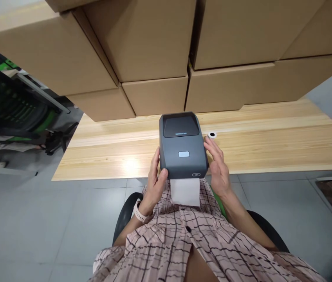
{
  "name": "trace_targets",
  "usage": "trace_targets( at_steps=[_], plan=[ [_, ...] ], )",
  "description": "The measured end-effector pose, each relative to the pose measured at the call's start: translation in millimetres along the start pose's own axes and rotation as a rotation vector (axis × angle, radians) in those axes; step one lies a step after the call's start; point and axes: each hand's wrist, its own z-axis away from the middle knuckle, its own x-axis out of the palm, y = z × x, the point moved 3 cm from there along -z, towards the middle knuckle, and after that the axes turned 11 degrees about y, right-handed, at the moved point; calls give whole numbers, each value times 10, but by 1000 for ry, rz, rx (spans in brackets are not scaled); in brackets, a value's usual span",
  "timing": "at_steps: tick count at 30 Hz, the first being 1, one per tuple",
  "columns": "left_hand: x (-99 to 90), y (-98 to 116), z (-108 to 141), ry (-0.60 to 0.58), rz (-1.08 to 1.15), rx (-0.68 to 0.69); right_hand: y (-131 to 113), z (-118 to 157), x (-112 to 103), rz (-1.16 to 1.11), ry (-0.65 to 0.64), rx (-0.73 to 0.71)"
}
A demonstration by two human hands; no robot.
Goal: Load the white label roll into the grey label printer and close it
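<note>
A dark grey label printer [183, 147] stands on the wooden table at its front edge, with a dark window on top and a pale button. A strip of white label paper [185, 192] hangs out of its front, over my lap. My left hand [156, 182] lies along the printer's left side, thumb at the front corner and fingers against the side wall. On the other side, my right hand [219, 168] has its fingertips against the right wall, palm a little away from it. Between them, the two hands hold the printer.
Large cardboard boxes [154, 39] are stacked along the back of the wooden table [271, 145]. A small white round piece with a dark centre [212, 134] lies right of the printer. A black and green chair [13, 102] is at the left, on the grey tiled floor.
</note>
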Motion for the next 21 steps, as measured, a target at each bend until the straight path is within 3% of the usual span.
trace_targets(
  at_steps=[2, 10, 14, 18, 21],
  plan=[
    [12, -52, 3, -7, 26, -2, -2, 5, 1, 15, -19, -21],
    [21, -43, 55, -70, 14, -63, -322, -181, 54, 242, -147, -343],
    [13, -65, 46, -56, 7, -62, -418, -327, 87, 302, -222, -362],
    [7, -77, 37, -63, -1, -42, -359, -365, 139, 238, -281, -333],
    [-4, -70, 38, -75, -44, -32, -186, -240, 134, 101, -191, -215]
  ],
)
